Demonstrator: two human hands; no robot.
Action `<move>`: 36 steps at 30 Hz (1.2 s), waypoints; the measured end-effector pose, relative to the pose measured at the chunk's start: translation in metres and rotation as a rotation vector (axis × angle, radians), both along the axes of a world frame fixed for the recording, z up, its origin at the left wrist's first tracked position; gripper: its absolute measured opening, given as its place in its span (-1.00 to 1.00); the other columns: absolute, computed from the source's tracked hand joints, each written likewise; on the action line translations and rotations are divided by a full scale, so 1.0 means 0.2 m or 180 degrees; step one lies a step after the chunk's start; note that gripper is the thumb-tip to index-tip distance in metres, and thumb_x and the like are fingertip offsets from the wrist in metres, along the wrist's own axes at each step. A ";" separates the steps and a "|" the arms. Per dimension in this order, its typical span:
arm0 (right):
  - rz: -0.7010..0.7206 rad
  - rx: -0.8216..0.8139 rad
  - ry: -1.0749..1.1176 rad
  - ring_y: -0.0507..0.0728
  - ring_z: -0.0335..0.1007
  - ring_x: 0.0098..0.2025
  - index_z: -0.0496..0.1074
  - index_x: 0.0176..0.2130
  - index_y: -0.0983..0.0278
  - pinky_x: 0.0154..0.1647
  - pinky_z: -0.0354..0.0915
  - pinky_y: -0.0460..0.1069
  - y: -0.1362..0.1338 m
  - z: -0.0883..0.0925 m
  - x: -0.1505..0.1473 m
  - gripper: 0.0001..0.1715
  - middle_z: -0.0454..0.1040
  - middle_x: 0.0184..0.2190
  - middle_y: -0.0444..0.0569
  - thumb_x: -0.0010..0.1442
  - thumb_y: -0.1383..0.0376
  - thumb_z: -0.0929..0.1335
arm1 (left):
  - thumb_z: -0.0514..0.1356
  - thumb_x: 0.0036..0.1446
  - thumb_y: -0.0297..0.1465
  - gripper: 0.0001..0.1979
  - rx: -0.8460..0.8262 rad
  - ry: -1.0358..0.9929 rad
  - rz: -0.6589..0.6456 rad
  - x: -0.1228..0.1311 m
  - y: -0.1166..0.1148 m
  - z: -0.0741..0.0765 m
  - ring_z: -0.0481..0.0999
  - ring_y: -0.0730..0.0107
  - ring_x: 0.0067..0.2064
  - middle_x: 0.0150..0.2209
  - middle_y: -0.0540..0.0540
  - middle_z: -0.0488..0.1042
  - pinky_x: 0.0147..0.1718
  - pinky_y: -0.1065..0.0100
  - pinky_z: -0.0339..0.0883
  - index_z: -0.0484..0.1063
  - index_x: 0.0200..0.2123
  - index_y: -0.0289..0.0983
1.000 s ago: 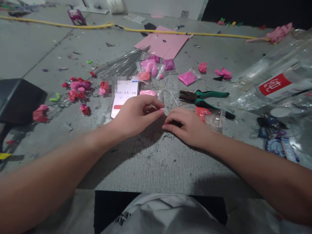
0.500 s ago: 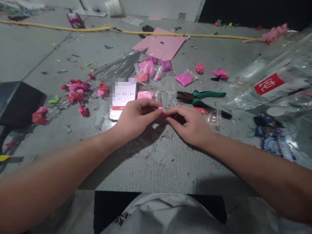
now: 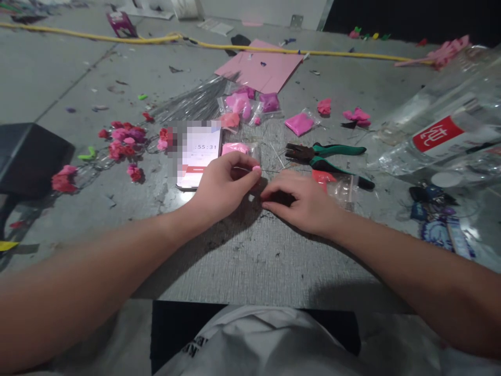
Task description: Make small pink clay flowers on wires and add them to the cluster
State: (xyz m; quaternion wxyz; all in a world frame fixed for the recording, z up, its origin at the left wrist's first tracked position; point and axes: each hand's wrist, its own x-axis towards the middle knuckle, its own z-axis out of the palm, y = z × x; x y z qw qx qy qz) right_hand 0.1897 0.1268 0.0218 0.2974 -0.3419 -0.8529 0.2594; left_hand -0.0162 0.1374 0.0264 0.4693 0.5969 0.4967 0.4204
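Between the thumb and forefinger of my left hand [image 3: 227,180] is a small piece of pink clay [image 3: 256,168]. My right hand [image 3: 303,201] is just to the right, apart from the clay, its thumb and forefinger tips pressed together; anything between them is too small to make out. A bag of pink clay [image 3: 235,149] lies behind my left fingers, and a lit phone [image 3: 199,156] is partly covered by that hand. Beyond my right hand rest green-handled pliers [image 3: 313,152] and a clear bag with red clay [image 3: 324,178].
Clay flowers on wires [image 3: 123,141] lie at the left beside a black box-shaped object [image 3: 31,162]. Bagged clay [image 3: 299,122] and a pink sheet [image 3: 262,65] are farther back. A yellow cord [image 3: 242,49] crosses the table. Plastic bottles [image 3: 430,138] lie at the right.
My right fingertips have moved down and away from the pink clay, leaving a gap between the hands. My left hand still pinches the clay. The view has shifted slightly.
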 end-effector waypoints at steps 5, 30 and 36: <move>0.0341 -0.0182 0.0150 0.14 0.50 -0.21 0.54 -0.22 0.22 -0.14 0.37 0.05 0.01 -0.01 0.01 -0.82 0.62 -0.29 -0.06 0.18 0.31 0.56 | 0.31 0.21 -0.38 -0.90 0.0071 -0.0221 0.0129 0.02 0.02 -0.01 0.55 0.42 -0.42 -0.38 -0.03 0.55 -0.40 0.33 0.52 0.44 -0.27 -0.23; -0.0071 0.0036 -0.0464 0.23 0.44 -0.07 0.53 -0.22 0.29 -0.01 0.36 0.12 0.01 -0.02 -0.03 -0.96 0.53 -0.20 0.04 0.29 0.35 0.46 | 0.28 0.26 -0.38 -0.88 -0.0112 -0.1200 -0.0026 0.12 0.06 -0.02 0.34 0.51 -0.48 -0.49 0.02 0.39 -0.48 0.42 0.24 0.48 -0.35 -0.25; -0.0396 -0.0092 -0.0050 0.14 0.50 -0.14 0.49 -0.14 0.28 -0.07 0.36 0.05 0.01 -0.02 -0.04 -0.82 0.59 -0.20 -0.02 0.36 0.51 0.34 | 0.28 0.25 -0.41 -0.85 -0.0201 -0.1388 0.0187 0.13 0.03 -0.01 0.36 0.52 -0.47 -0.49 0.04 0.39 -0.49 0.45 0.25 0.47 -0.39 -0.26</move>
